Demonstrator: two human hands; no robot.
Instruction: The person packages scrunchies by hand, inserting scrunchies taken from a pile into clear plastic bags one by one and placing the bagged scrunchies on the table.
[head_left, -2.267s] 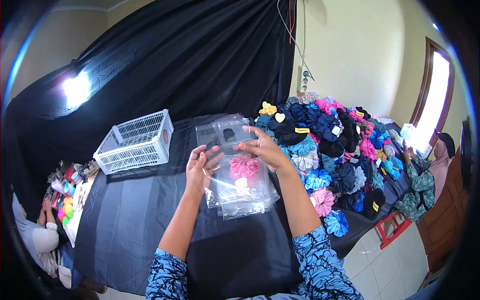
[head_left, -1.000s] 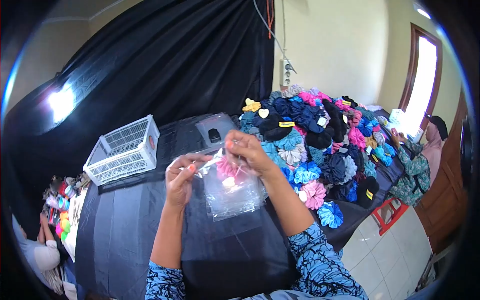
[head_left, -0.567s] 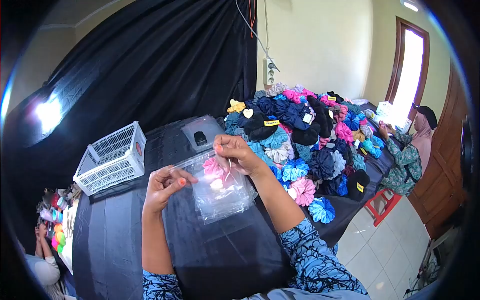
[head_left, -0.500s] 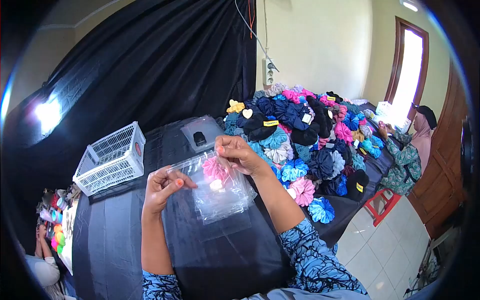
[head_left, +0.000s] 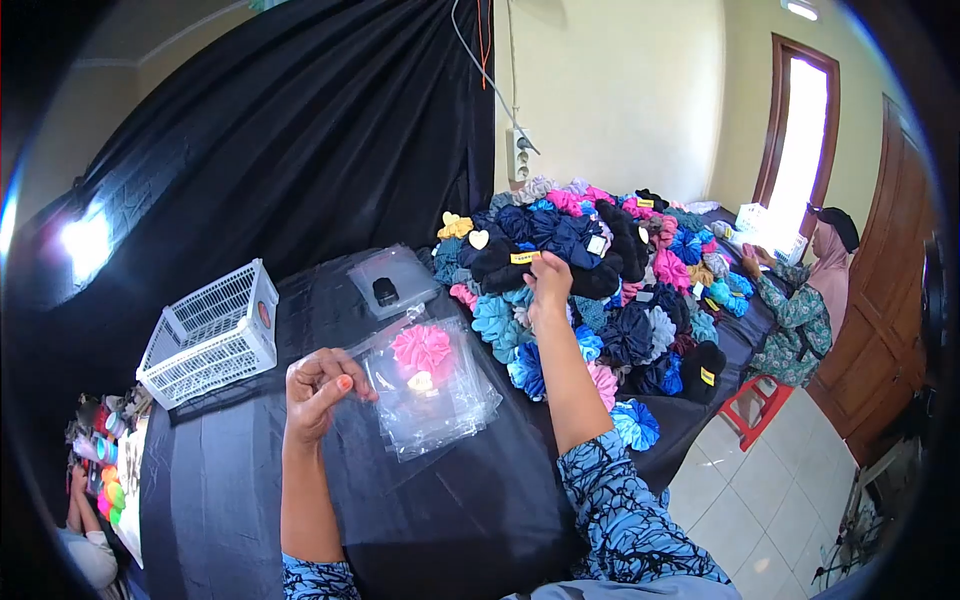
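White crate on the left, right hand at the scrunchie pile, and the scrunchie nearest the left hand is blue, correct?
Not quite: the scrunchie nearest the left hand is pink, not blue, as the head view shows. The white crate is on the left and the right hand is at the scrunchie pile.

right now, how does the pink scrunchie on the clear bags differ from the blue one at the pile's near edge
The pink scrunchie is plain pink; the blue scrunchie mixes lighter and darker blues. The pink scrunchie lies over the clear bags; the blue scrunchie sits at the edge of the pile. Both look round and gathered.
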